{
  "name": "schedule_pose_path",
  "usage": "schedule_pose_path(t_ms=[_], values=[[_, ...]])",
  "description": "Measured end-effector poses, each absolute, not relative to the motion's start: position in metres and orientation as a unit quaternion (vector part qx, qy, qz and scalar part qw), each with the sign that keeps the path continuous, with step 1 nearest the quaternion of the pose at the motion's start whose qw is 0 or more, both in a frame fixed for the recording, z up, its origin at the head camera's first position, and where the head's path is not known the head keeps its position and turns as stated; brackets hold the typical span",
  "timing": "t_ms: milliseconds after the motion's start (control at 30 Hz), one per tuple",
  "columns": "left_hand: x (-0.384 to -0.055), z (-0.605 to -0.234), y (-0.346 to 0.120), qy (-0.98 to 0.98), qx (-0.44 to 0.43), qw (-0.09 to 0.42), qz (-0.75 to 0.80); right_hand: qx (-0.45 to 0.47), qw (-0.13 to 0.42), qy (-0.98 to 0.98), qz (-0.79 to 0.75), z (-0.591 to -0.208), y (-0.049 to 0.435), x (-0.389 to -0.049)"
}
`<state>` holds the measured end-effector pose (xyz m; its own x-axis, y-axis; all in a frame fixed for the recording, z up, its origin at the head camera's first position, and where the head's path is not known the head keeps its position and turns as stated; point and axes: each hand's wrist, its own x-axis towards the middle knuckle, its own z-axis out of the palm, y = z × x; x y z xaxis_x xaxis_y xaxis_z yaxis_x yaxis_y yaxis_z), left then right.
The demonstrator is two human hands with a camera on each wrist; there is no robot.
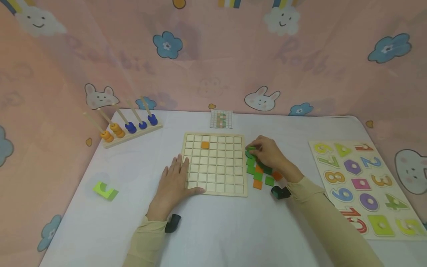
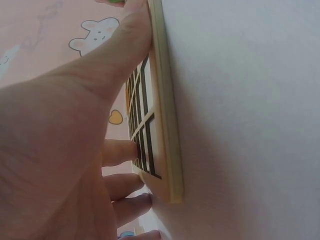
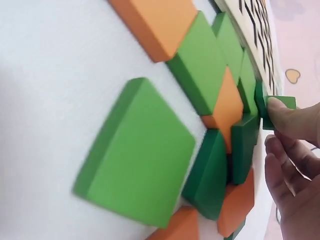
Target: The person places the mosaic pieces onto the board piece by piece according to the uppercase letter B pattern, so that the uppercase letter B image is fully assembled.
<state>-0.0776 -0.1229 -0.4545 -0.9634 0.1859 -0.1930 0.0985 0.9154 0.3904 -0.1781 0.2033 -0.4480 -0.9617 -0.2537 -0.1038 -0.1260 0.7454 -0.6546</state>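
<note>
A wooden grid board (image 1: 216, 170) lies flat with one orange square tile (image 1: 205, 145) in an upper cell. My left hand (image 1: 171, 185) rests on the board's lower left edge, fingers spread and thumb along the near rim. Right of the board, my right hand (image 1: 269, 152) pinches a green tile (image 3: 286, 102) between thumb and fingers. Under and beside that hand is a loose pile of tiles: light green ones (image 3: 142, 157), orange ones (image 1: 257, 184) and dark green ones (image 3: 207, 172). Part of the pile is hidden by the hand in the head view.
Behind the board lies a small printed pattern card (image 1: 221, 119). A bead stacker (image 1: 131, 133) stands at the back left. Nearer on the left is a lime arched block (image 1: 105, 191). A number puzzle board (image 1: 363, 189) lies on the right.
</note>
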Motion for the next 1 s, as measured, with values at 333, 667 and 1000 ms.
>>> schedule_pose_path(t_ms=[333, 667, 1000], values=[[-0.079, -0.455, -0.123, 0.971, 0.069, 0.113, 0.197, -0.132, 0.058, 0.916, -0.373, -0.445, 0.183, -0.178], [-0.078, -0.455, -0.123, 0.971, 0.065, 0.118, 0.197, -0.153, 0.048, 0.901, -0.402, -0.455, 0.157, -0.179], [-0.079, -0.455, -0.123, 0.972, 0.063, 0.124, 0.190, -0.163, 0.055, 0.896, -0.410, -0.452, 0.133, -0.184]])
